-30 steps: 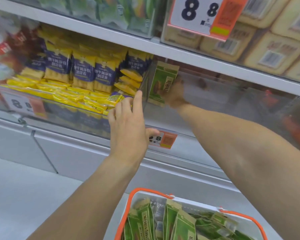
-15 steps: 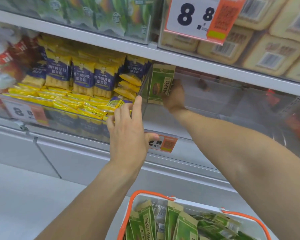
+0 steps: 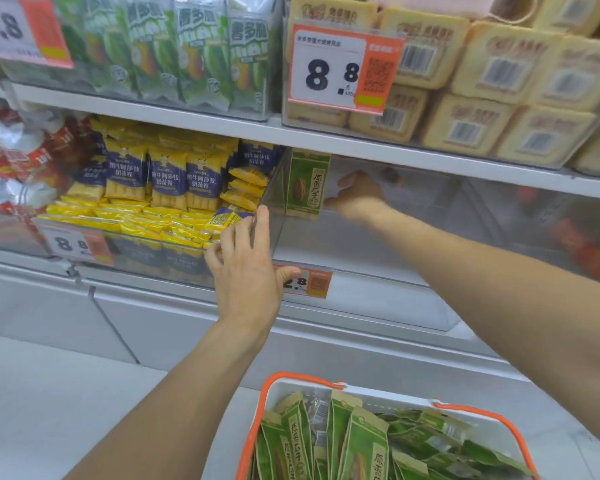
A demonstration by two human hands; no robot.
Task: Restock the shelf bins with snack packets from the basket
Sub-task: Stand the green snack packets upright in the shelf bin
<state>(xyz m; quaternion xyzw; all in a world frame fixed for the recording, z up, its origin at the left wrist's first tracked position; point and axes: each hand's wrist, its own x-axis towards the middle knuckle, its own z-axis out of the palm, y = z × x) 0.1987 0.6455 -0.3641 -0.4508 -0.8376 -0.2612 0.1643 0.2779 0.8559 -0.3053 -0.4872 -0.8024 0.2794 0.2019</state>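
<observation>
Standing upright at frame centre, a green packet point(image 3: 307, 185) is grasped by the right hand point(image 3: 359, 197). Left hand point(image 3: 248, 268), fingers released, rests on the clear bin point(image 3: 361, 265).

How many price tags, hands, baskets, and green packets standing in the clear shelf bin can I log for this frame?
Price tags: 4
Hands: 2
Basket: 1
Green packet standing in the clear bin: 1
Total: 8
</observation>
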